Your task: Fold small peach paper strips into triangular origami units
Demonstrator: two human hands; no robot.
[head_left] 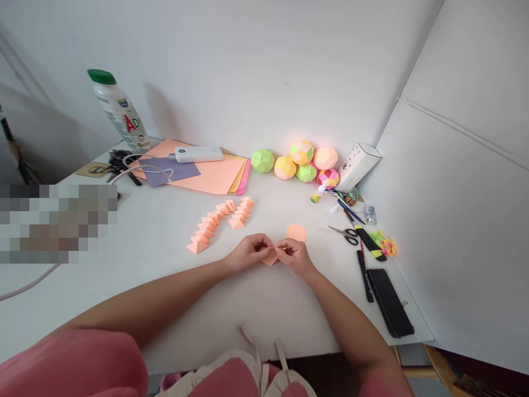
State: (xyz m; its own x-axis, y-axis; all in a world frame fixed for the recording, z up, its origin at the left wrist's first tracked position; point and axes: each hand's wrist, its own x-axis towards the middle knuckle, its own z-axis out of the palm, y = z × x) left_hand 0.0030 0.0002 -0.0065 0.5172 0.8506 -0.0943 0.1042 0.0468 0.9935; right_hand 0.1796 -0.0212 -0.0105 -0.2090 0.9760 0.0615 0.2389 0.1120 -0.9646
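Note:
Between my two hands, low over the white table, is a small piece of peach paper [270, 258], partly folded. My left hand [250, 253] pinches its left side, and my right hand [296, 257] pinches the right; the fingertips almost meet and cover its upper edge. Just beyond my right hand lies a small stack of peach paper squares [296, 232]. To the left of my hands stand a long row of folded peach paper units [209, 223] and a shorter row of the same units [242, 213].
Several paper balls [285, 167] sit against the wall near a white box [359, 165]. Scissors [347, 234], a utility knife [369, 241] and a black phone [390, 302] lie right. Large paper sheets [215, 175], a power bank [199, 154] and a bottle [122, 113] are at back left.

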